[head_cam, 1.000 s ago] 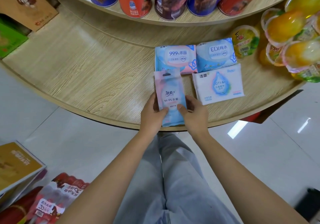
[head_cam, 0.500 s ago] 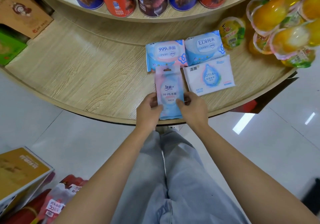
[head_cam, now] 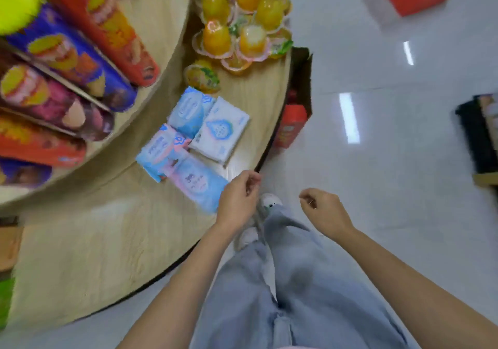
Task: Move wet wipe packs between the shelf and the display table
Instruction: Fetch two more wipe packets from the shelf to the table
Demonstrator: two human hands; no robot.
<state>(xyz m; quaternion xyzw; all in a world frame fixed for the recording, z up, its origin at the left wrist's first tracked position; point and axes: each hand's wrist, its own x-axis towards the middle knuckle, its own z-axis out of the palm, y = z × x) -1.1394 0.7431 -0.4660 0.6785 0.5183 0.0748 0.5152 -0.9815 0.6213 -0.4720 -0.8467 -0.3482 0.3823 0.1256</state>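
Your left hand point(head_cam: 238, 200) and right hand point(head_cam: 323, 208) hung loosely curled and held nothing. The pink-and-blue soft plastic wet wipe pack point(head_cam: 196, 183) lay flat near the edge of the round pale wooden display table point(head_cam: 94, 254), touching three other packs: a blue-pink one point(head_cam: 157, 150), a light blue one point(head_cam: 188, 111) and a white one with a blue droplet point(head_cam: 219, 131). It looked light, squashy and slick, so pinching its long edges seemed best. The print was too blurred to read.

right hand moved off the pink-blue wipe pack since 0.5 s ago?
Yes. The right hand is off the pink-blue pack, past the table edge, over the floor.
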